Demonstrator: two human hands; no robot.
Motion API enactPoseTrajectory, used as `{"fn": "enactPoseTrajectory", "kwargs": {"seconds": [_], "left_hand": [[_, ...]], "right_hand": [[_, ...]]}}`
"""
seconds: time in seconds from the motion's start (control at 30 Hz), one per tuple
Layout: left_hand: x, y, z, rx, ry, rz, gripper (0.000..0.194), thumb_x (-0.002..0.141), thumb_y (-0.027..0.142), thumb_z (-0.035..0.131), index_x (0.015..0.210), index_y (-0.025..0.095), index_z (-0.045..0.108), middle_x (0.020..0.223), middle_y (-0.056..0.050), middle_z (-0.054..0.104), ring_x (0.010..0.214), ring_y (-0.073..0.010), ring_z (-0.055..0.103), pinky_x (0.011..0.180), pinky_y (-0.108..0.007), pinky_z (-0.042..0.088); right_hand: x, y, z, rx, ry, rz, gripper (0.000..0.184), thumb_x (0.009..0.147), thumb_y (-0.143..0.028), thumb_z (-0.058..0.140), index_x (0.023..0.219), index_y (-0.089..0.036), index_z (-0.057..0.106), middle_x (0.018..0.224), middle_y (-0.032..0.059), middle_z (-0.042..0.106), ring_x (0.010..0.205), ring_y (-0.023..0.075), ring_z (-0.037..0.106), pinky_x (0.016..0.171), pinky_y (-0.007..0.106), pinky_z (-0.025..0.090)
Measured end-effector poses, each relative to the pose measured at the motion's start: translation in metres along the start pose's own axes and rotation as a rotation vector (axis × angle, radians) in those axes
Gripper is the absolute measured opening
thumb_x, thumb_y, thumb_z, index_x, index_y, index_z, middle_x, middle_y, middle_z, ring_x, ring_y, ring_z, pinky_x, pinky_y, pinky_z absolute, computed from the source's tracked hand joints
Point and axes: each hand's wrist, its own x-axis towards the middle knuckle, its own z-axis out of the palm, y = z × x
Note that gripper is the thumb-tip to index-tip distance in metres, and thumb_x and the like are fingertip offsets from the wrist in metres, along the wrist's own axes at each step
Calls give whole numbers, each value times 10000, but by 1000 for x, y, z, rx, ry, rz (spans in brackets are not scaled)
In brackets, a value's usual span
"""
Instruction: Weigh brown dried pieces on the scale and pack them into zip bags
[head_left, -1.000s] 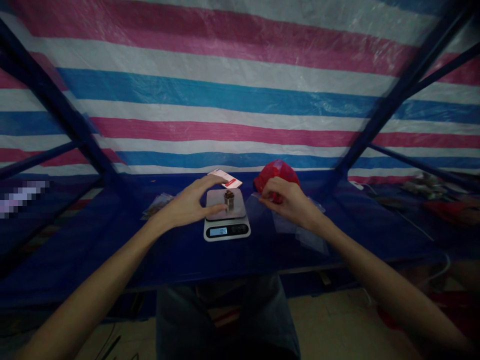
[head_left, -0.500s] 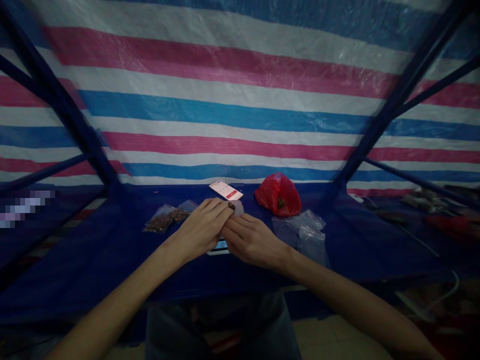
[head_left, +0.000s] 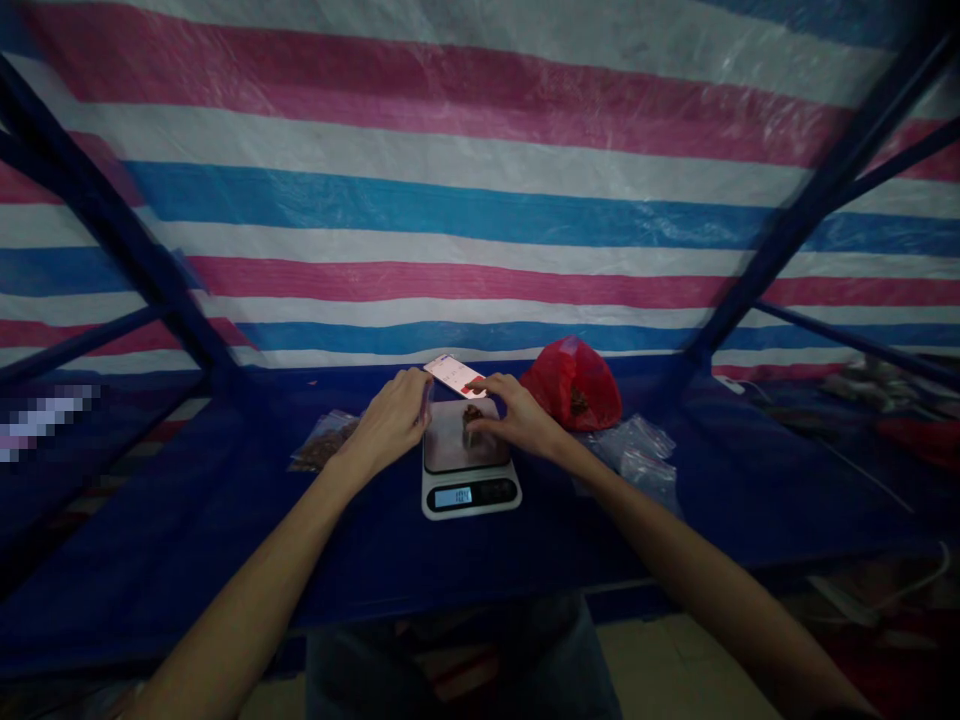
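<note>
In the head view a white kitchen scale (head_left: 450,452) stands in front of me with its display lit. A small pile of brown dried bits (head_left: 471,414) lies on its metal plate. My right hand (head_left: 517,415) is over the plate's right side, thumb beside the pile and index finger stretched forward, the two apart. At the plate's left edge is my left hand (head_left: 394,412), its fingers pressed together. A see-through edge, like a small clear plastic bag (head_left: 427,402), shows at its fingertips; most of it is hidden.
Behind the scale lies a lit phone (head_left: 454,375). A red plastic bag (head_left: 574,385) with brown bits is at the back right, beside clear zip bags (head_left: 649,470). A filled clear bag (head_left: 322,440) lies left. Blue frame bars (head_left: 757,270) rise at both sides.
My hands have parted from over the scale, left hand to the left and right hand to the right. The plate, display and brown pile now show. The view has shifted slightly.
</note>
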Motion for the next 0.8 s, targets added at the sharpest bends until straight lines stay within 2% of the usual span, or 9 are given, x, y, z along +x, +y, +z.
{"fn": "enactPoseTrajectory", "kwargs": {"seconds": [0.03,0.1,0.23,0.37,0.5,0.67,0.8], "left_hand": [[-2,2,4,16,7,-16,247,921,132,466,1158,161,528,1079,-124,623,1001,-282,597,859,-434,500],[-5,9,9,20,32,-36,216,907,118,494,1107,184,543,1052,-103,635,985,-269,597,843,-413,487],[-7,21,10,-31,85,-46,152,886,127,557,1014,209,565,1011,-75,664,977,-257,591,839,-398,470],[-5,24,9,-106,121,-76,102,868,149,608,930,218,566,953,-56,675,988,-260,580,841,-397,465],[-6,26,9,-153,123,-110,88,862,164,638,900,212,575,946,-57,687,1004,-269,587,838,-408,466],[-4,30,9,-164,101,-131,124,845,146,650,955,201,631,969,-72,714,1041,-292,587,844,-430,474],[-4,30,10,-168,87,-140,158,820,123,669,957,196,645,980,-83,723,1060,-306,587,857,-448,481]], "right_hand": [[0,4,3,-21,-35,31,576,716,-332,949,1212,-163,709,1199,125,718,1105,281,634,978,463,507],[-2,7,8,-60,-70,62,565,652,-341,983,1133,-167,743,1194,126,722,1104,295,624,983,478,491],[-6,0,14,-13,-72,64,383,677,-298,967,988,-178,779,1054,88,757,1011,266,646,936,438,503],[-11,-4,20,246,0,139,406,744,-243,906,1116,-162,763,1051,79,779,960,231,706,872,376,557],[-12,-9,27,450,36,105,467,790,-261,858,1231,-178,729,1101,80,772,984,216,724,909,371,577],[-9,-19,28,441,63,143,542,765,-283,880,1249,-202,651,1060,54,748,894,186,720,848,347,579],[-8,-23,24,384,95,157,468,744,-311,904,1093,-206,611,998,27,730,834,175,696,750,313,541]]}}
